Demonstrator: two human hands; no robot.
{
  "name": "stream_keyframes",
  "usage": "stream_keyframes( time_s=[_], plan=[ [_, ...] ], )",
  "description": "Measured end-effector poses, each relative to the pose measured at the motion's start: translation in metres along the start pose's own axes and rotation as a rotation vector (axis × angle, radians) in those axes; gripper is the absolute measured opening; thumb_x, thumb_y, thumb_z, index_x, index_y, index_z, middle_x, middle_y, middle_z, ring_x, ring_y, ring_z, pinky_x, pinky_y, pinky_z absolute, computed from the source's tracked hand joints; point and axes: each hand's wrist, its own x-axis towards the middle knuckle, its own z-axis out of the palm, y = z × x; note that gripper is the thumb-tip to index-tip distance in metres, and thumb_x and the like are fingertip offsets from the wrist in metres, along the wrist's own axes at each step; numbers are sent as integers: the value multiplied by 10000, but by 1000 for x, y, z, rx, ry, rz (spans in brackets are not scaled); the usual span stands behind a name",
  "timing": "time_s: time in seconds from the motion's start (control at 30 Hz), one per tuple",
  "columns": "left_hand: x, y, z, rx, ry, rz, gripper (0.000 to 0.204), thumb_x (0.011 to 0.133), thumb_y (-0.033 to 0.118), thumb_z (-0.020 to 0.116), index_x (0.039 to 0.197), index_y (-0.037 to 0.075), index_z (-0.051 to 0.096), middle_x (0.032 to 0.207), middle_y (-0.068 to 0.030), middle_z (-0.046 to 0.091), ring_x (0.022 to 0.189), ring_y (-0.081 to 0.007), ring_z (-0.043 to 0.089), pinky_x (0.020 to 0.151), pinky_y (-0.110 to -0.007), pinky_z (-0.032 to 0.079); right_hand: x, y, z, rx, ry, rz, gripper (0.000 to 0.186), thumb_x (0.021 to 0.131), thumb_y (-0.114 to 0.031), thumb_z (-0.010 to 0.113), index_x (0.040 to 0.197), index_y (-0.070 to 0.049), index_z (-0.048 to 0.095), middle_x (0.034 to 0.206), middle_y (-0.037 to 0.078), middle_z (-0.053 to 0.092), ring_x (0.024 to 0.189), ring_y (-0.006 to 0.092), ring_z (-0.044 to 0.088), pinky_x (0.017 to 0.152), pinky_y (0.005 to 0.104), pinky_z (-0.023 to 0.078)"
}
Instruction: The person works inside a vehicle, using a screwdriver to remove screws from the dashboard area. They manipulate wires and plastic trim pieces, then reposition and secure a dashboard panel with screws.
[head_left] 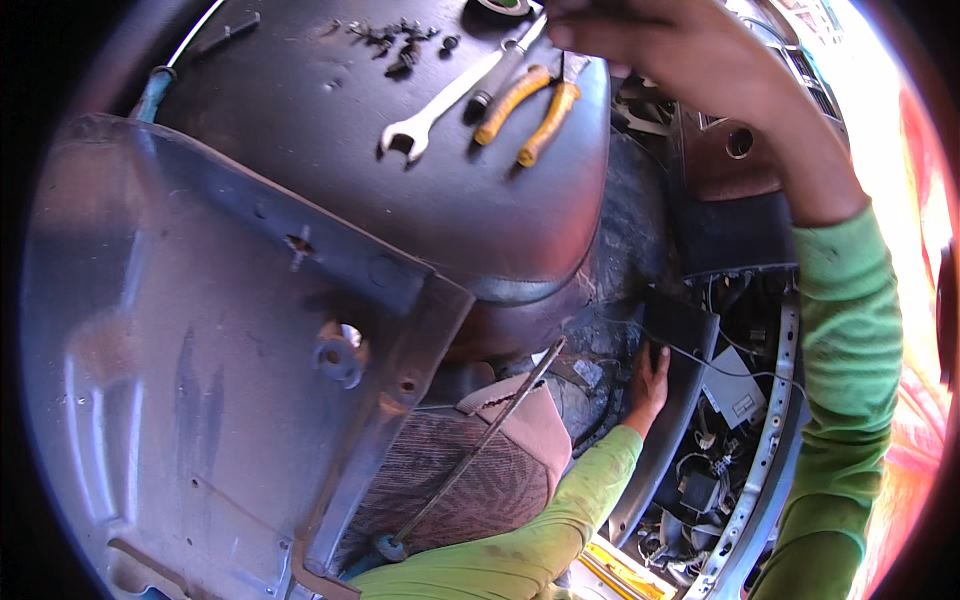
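Note:
My right hand (680, 60) reaches in from the right over the far end of a black vehicle seat (400, 210). Its fingers are stretched out to the left above tools on the seat, partly cut off by the top edge. Beneath them lie an open-end wrench (440, 108), a black-handled tool (497, 85) and pliers with yellow handles (550, 122). Lower down, my left hand (650, 388) rests against a long dark trim panel (680, 335), fingers extended and apart. A thin wire (690, 352) crosses the panel just beyond its fingertips.
Small screws and bolts (385, 40) lie on the seat. A large bare metal panel (200, 330) fills the left. A long blue-handled screwdriver (470, 460) rests over patterned fabric (440, 455). Exposed wiring (710, 460) lies beside a perforated metal rail (765, 430) on the right.

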Motion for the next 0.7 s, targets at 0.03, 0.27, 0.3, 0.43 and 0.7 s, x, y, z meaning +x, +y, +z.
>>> stream_keyframes(
  time_s=[0.03, 0.27, 0.3, 0.43, 0.7],
  plan=[
    [1, -1, 0, 36, -18, -65, 884, 1030, 679, 408, 1572, -19, 371, 1591, -302, 383, 1500, -429, 342, 1250, -466, 255, 17, 4, 12, 58, 33, -48, 165, 947, -101, 674, 1020, 37, 728, 875, 148, 734, 879, 225, 696, 858, 366, 539],
    [-5, 4, 0, 48, -14, -99, 908, 1018, 701, 394, 1588, -5, 350, 1613, -303, 356, 1514, -428, 323, 1264, -465, 222, 96, 19, 58, -312, 136, -80, 260, 909, -217, 625, 940, 17, 736, 914, 258, 712, 919, 421, 707, 846, 457, 568],
    [-6, 6, 0, 56, 0, -86, 901, 1019, 697, 399, 1589, 0, 352, 1611, -301, 357, 1512, -428, 326, 1262, -462, 225, 100, 19, 61, -348, 106, -38, 279, 912, -243, 617, 913, 7, 742, 914, 257, 713, 884, 424, 708, 820, 486, 567],
    [-7, 11, -2, 51, -2, -106, 903, 1018, 699, 402, 1587, -2, 355, 1611, -297, 358, 1517, -424, 317, 1262, -463, 221, 102, 15, 63, -251, 176, 39, 265, 912, -235, 605, 918, -13, 750, 918, 245, 720, 900, 413, 713, 826, 482, 566],
    [-7, 11, -2, 33, -19, -130, 916, 1013, 718, 399, 1591, 9, 355, 1619, -290, 348, 1520, -418, 310, 1257, -470, 227, 85, 2, 61, -252, 66, 92, 189, 850, -185, 652, 928, -43, 751, 895, 229, 720, 877, 391, 717, 801, 485, 559]
  ],
)
